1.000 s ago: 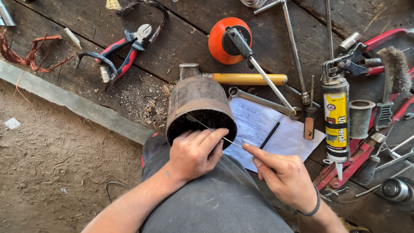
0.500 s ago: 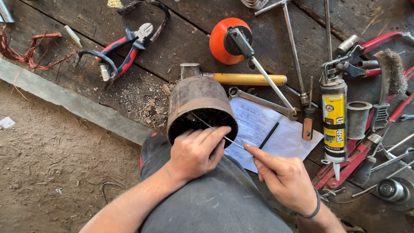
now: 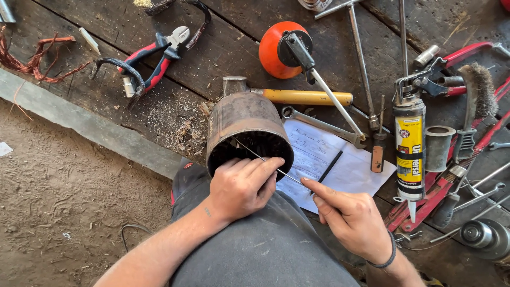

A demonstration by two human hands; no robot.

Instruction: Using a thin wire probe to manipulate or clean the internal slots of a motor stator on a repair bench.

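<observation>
A rusty metal cylinder (image 3: 241,119), open toward me, lies on the wooden planks against my knee. My left hand (image 3: 241,186) rests on its lower rim, fingers curled over a thin wire (image 3: 249,151) that runs into the dark opening. My right hand (image 3: 348,218) pinches the near end of that wire between thumb and forefinger, just over a sheet of written paper (image 3: 329,159) with a black pen (image 3: 326,170) on it.
A yellow-handled hammer (image 3: 297,96), a wrench (image 3: 324,125), an orange round tool (image 3: 281,45), a sealant gun (image 3: 410,151), a wire brush (image 3: 475,93), red cutters (image 3: 154,58) and copper wire scraps (image 3: 32,61) lie on the planks. Dirt floor lies at left.
Nearly nothing differs; both hands stay at the cylinder mouth, with the wire shifted very slightly.
</observation>
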